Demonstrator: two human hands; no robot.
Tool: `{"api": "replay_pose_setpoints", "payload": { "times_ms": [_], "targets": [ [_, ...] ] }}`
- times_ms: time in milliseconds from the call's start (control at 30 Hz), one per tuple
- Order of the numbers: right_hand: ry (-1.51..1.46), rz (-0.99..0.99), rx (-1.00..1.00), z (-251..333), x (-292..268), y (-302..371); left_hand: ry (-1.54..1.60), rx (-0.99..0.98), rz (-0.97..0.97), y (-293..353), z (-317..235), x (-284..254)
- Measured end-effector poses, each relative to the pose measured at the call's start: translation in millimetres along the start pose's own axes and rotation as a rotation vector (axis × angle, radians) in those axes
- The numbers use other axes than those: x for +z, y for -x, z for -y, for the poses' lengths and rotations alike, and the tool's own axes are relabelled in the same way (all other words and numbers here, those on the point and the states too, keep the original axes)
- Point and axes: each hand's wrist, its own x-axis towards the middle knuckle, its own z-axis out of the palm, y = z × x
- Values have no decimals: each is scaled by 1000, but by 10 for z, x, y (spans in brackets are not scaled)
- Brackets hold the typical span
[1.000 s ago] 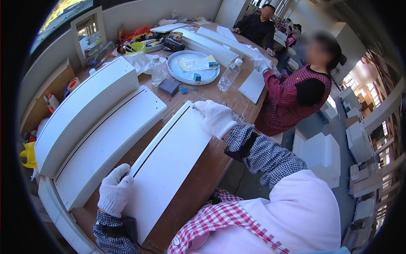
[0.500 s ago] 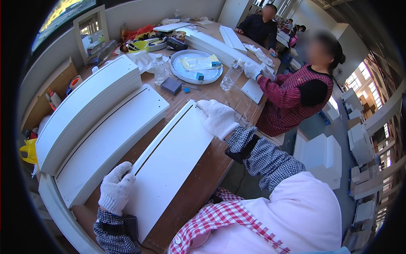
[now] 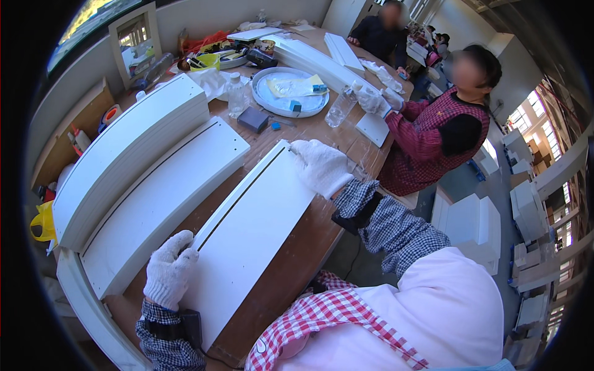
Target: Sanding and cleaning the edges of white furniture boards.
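A long white panel (image 3: pixel 247 241) with a dark groove along its left side lies slantwise before me on the brown table. My left hand (image 3: pixel 169 270), in a white knitted glove, is closed at the panel's near left edge, its thumb and fingers curled together. At the far end, my right hand (image 3: pixel 323 168), gloved alike, is closed over the corner; its fingertips are partly hidden. To the left lies a second grooved white panel (image 3: pixel 167 204), beside a tall stack of similar white panels (image 3: pixel 133 139).
Past the panel are a dark grey block (image 3: pixel 252 120), a small blue block (image 3: pixel 276 126), clear bottles (image 3: pixel 236 96) and a round white tray (image 3: pixel 263 102). A co-worker (image 3: pixel 442 139) with white gloves handles a white board (image 3: pixel 372 128) at the right. Another person (image 3: pixel 380 34) stands farther back.
The view has shifted slightly. Both my hands stay at the same places on the panel. The co-worker's gloved hands have moved a little above their board.
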Motion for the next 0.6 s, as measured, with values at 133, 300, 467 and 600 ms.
{"api": "replay_pose_setpoints", "payload": {
  "times_ms": [133, 300, 467, 600],
  "targets": [
    [5, -1, -28, 31, 33, -4, -40, -2, -14, 57, -58, -34],
    [-14, -19, -58, 61, 26, 16, -142, 31, -15, 72, -123, -35],
    [-33, 40, -185, 365, 79, 49, -183, 39, 14, -16, -111, -8],
    [-181, 175, -440, 1228, 152, 267, -161, 32, 11, 6, -26, -41]
  ]
}}
